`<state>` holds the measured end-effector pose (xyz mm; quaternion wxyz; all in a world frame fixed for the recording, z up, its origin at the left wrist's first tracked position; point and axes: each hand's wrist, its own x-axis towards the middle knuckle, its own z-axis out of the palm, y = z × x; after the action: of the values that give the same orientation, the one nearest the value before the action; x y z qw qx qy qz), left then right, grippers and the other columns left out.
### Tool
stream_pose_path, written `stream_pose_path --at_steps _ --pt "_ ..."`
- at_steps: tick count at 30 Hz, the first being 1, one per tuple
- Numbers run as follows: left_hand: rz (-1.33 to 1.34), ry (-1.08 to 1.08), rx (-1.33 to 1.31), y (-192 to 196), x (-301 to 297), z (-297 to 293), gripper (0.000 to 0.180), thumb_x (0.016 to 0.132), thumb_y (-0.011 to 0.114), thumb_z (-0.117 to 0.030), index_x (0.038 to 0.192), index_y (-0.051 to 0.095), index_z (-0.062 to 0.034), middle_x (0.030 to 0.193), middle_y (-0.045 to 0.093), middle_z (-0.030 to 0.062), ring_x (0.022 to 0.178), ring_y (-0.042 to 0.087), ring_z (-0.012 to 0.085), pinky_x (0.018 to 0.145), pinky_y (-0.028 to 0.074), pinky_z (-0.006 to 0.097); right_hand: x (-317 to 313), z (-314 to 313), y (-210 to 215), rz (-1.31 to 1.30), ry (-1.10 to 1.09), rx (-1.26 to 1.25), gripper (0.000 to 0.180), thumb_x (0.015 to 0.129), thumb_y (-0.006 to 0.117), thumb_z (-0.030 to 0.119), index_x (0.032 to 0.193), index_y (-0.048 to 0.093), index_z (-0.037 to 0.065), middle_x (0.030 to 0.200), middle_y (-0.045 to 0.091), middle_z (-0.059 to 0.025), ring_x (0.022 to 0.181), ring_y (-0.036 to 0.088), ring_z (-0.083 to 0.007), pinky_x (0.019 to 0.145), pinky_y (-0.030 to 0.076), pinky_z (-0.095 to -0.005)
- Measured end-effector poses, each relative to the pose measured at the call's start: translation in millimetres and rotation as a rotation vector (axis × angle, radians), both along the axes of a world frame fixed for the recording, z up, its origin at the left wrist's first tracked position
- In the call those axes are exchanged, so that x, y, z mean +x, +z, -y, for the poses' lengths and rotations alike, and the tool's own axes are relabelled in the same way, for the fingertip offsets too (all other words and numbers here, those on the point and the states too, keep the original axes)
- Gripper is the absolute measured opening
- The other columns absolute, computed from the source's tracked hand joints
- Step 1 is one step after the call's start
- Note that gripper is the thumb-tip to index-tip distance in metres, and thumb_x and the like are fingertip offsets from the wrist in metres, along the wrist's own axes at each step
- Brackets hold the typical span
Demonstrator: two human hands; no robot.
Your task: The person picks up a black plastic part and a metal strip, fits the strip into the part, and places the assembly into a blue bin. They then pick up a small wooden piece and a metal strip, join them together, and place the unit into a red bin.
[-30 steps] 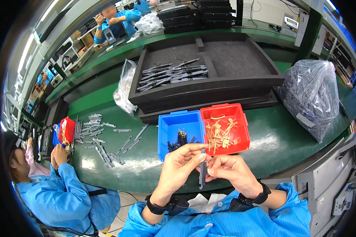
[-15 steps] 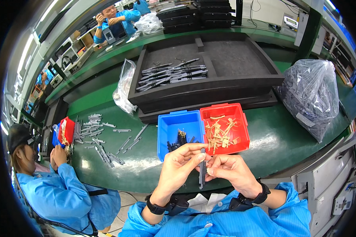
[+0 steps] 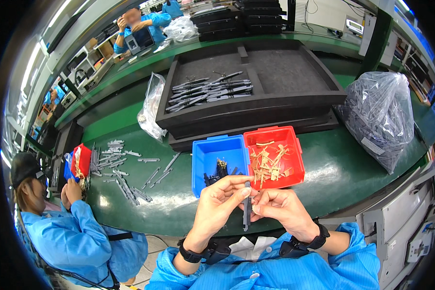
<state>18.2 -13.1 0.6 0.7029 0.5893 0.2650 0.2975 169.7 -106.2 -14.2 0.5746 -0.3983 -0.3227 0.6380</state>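
My left hand (image 3: 221, 200) and my right hand (image 3: 281, 210) meet in front of me over the table's near edge. Both pinch a thin dark metal strip (image 3: 247, 209) that hangs upright between the fingertips. Just beyond the hands stands a blue bin (image 3: 209, 155) with small dark parts in it. Beside it on the right is a red bin (image 3: 295, 145) holding several tan, flat pieces.
A large black foam tray (image 3: 295, 77) with a row of grey strips (image 3: 208, 91) lies farther back on the green table (image 3: 353, 169). A clear bag of parts (image 3: 383, 112) sits at right, another bag (image 3: 150, 107) at left. A person in blue (image 3: 67, 232) works at left among scattered strips (image 3: 125, 174).
My hands hold the strip in nearly the same place. The person at left has leaned slightly.
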Motion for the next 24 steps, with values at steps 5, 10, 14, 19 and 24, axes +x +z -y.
stream_pose_path --at_steps 5,10,14,19,24 --pt "0.000 0.006 -0.006 2 0 1 0.027 0.090 0.055 -0.008 0.115 0.056 0.0007 0.093 0.065 0.0084 0.083 0.061 0.0115 0.064 0.050 0.023 0 0 1 -0.004 0.001 0.019 0.007 0.086 0.060 0.005 0.085 0.058 -0.001 0.088 0.062 -0.0077 0.081 0.063 -0.0150 0.075 0.053 -0.0275" --pt "-0.050 0.047 0.002 10 0 6 0.029 0.091 0.053 -0.009 0.118 0.054 0.0008 0.093 0.065 0.0093 0.082 0.061 0.0126 0.066 0.048 0.023 -1 -1 -1 0.016 0.001 0.009 0.008 0.086 0.060 0.006 0.083 0.057 -0.001 0.089 0.062 -0.0080 0.080 0.063 -0.0147 0.074 0.053 -0.0272" --pt "-0.034 -0.011 0.035 7 -6 5 0.034 0.089 0.053 -0.003 0.123 0.053 -0.0017 0.096 0.061 0.0063 0.088 0.058 0.0111 0.071 0.050 0.024 -1 -1 -1 0.024 -0.021 0.010 0.008 0.086 0.060 0.005 0.081 0.056 -0.001 0.087 0.062 -0.0078 0.079 0.063 -0.0146 0.074 0.053 -0.0270" --pt "-0.101 -0.104 0.160 9 -11 8 0.057 0.081 0.055 0.005 0.135 0.042 -0.0078 0.099 0.047 0.0029 0.088 0.048 0.0095 0.078 0.045 0.022 -2 -2 2 0.062 -0.030 0.002 0.009 0.086 0.059 0.005 0.081 0.056 -0.001 0.085 0.061 -0.0072 0.079 0.064 -0.0152 0.073 0.053 -0.0268" --pt "-0.109 -0.121 0.103 7 -13 8 0.061 0.080 0.055 0.006 0.136 0.040 -0.0092 0.100 0.044 0.0024 0.087 0.046 0.0089 0.078 0.044 0.021 -2 -2 -3 0.109 -0.003 0.013 0.008 0.086 0.059 0.006 0.083 0.057 -0.001 0.094 0.058 -0.0084 0.083 0.062 -0.0143 0.074 0.052 -0.0274"
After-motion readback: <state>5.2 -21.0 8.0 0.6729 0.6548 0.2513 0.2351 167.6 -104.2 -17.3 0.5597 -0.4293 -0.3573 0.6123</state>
